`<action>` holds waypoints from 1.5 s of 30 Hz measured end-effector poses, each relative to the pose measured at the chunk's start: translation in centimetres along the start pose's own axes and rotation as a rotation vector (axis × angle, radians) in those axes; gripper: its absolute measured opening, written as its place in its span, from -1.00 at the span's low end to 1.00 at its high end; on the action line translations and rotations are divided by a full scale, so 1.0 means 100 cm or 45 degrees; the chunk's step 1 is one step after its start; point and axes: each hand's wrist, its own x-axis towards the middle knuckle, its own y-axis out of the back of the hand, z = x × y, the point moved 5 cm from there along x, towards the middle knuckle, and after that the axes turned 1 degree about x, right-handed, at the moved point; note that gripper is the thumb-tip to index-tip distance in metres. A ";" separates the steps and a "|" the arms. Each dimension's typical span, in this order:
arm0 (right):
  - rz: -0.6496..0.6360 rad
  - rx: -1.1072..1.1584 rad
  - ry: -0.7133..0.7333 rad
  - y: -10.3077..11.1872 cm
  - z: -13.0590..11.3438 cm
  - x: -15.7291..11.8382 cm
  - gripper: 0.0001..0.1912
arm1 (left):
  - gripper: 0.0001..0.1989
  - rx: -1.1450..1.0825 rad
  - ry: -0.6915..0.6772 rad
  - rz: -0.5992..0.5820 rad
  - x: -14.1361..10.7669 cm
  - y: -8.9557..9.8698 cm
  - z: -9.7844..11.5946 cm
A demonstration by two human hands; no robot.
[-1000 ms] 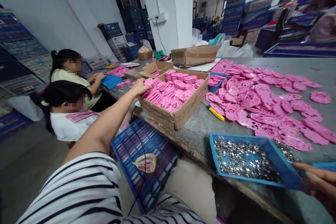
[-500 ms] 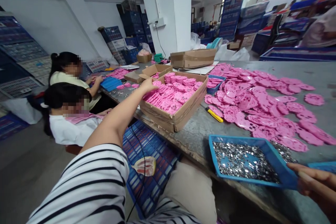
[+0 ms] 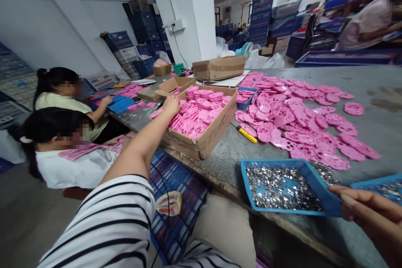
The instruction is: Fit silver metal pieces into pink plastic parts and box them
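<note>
My left hand [image 3: 172, 106] reaches to the far left side of an open cardboard box [image 3: 201, 147] full of pink plastic pieces [image 3: 196, 117]. Its fingers are curled together over the pieces there; what they pinch is hidden. At the lower right, my right hand [image 3: 361, 205] has its thumb and fingers closed at the right end of a blue tray [image 3: 326, 201]. Small shiny metal parts [image 3: 282, 188] fill that tray, which lies at the table's near edge. More metal parts lie behind its right end.
Loose pink pieces [image 3: 301, 117] spread across the grey table [image 3: 373, 130]. A yellow cutter [image 3: 247, 135] lies beside the box. Behind it are a small blue bin [image 3: 246, 96] and another carton [image 3: 220, 68]. Two people sit at the left; a second blue tray [image 3: 377, 182] is at the right.
The view has turned right, so most things stand further left. My left hand has drawn slightly nearer over the box's left side, its fingers more curled. My right hand remains at the tray's end.
</note>
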 end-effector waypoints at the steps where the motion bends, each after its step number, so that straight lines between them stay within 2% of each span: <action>1: 0.011 -0.011 0.007 0.000 -0.003 -0.001 -0.78 | -0.64 0.011 0.003 0.008 -0.002 0.001 0.001; 7: 0.010 0.055 0.033 -0.006 -0.027 -0.017 -0.65 | -0.57 0.075 -0.052 0.018 -0.008 0.010 0.013; 10: -0.010 0.136 0.089 -0.008 -0.034 -0.023 -0.59 | -0.56 0.085 -0.162 0.081 -0.004 0.021 0.040; 13: -0.050 0.190 0.088 -0.011 -0.032 -0.026 -0.58 | -0.60 -0.029 -0.467 0.133 -0.011 0.031 0.102; 15: -0.074 0.225 0.071 -0.013 -0.030 -0.026 -0.59 | -0.61 -0.133 -0.752 0.080 -0.028 0.031 0.158; 17: -0.096 0.247 0.070 -0.013 -0.028 -0.026 -0.62 | -0.62 -0.171 -0.960 -0.043 -0.052 0.022 0.216; 18: -0.102 0.252 0.080 -0.013 -0.028 -0.026 -0.64 | -0.60 -0.171 -1.003 -0.151 -0.064 0.013 0.242; 19: -0.105 0.255 0.093 -0.012 -0.028 -0.026 -0.67 | -0.56 -0.154 -0.972 -0.269 -0.074 0.002 0.264; 21: -0.108 0.260 0.124 -0.010 -0.030 -0.027 -0.72 | -0.47 -0.118 -0.927 -0.359 -0.093 -0.019 0.300; 23: -0.115 0.270 0.168 -0.007 -0.032 -0.027 -0.77 | -0.36 -0.087 -0.900 -0.408 -0.106 -0.039 0.323; 26: -0.130 0.286 0.225 -0.002 -0.036 -0.029 -0.82 | -0.36 -0.062 -0.861 -0.431 -0.114 -0.060 0.332; 28: -0.145 0.283 0.250 0.001 -0.038 -0.031 -0.82 | -0.43 -0.074 -0.839 -0.410 -0.113 -0.062 0.328; 32: -0.189 0.248 0.303 0.005 -0.039 -0.034 -0.82 | -0.38 -0.132 -0.803 -0.344 -0.112 -0.047 0.314; 35: -0.209 0.223 0.329 0.005 -0.040 -0.036 -0.80 | -0.31 -0.204 -0.850 -0.325 -0.129 -0.030 0.309; 38: -0.199 0.235 0.339 0.006 -0.041 -0.037 -0.80 | -0.29 -0.329 -1.061 -0.347 -0.167 -0.019 0.313; 40: -0.158 0.281 0.351 0.009 -0.044 -0.036 -0.79 | -0.28 -0.507 -1.343 -0.382 -0.202 -0.014 0.321; 43: -0.054 0.360 0.379 0.017 -0.048 -0.034 -0.76 | -0.31 -0.644 -1.688 -0.453 -0.247 -0.015 0.329; 45: 0.001 0.394 0.393 0.022 -0.050 -0.031 -0.76 | -0.31 -0.671 -1.811 -0.517 -0.266 -0.020 0.332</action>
